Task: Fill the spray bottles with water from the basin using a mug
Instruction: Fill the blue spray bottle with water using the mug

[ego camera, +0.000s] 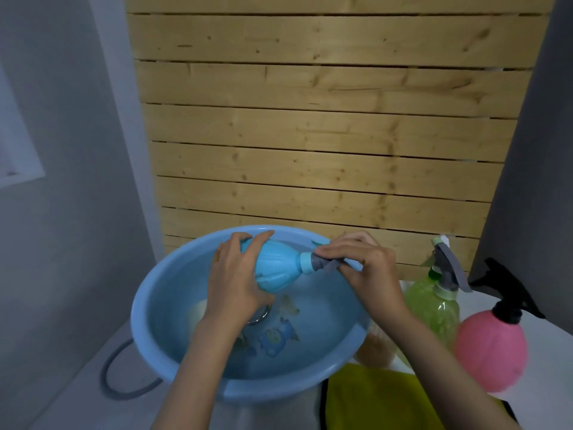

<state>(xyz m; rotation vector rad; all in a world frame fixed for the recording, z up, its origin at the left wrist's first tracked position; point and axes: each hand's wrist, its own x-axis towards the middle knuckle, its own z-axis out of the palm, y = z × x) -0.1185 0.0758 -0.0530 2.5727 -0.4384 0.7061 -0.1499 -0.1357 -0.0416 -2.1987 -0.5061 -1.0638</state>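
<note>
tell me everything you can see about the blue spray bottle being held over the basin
The blue spray bottle has a rounded, ribbed body of light blue plastic, a paler blue collar at the neck and a grey trigger head. It lies on its side above the water in the blue basin, neck pointing right. The left hand wraps the body; the right hand grips the grey spray head, which is on the neck. How much water it holds cannot be seen.

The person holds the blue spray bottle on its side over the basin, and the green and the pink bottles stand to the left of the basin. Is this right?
Not quite: the head view shows the green bottle and pink bottle standing right of the basin. Both hands do hold the blue spray bottle sideways over it.
</note>
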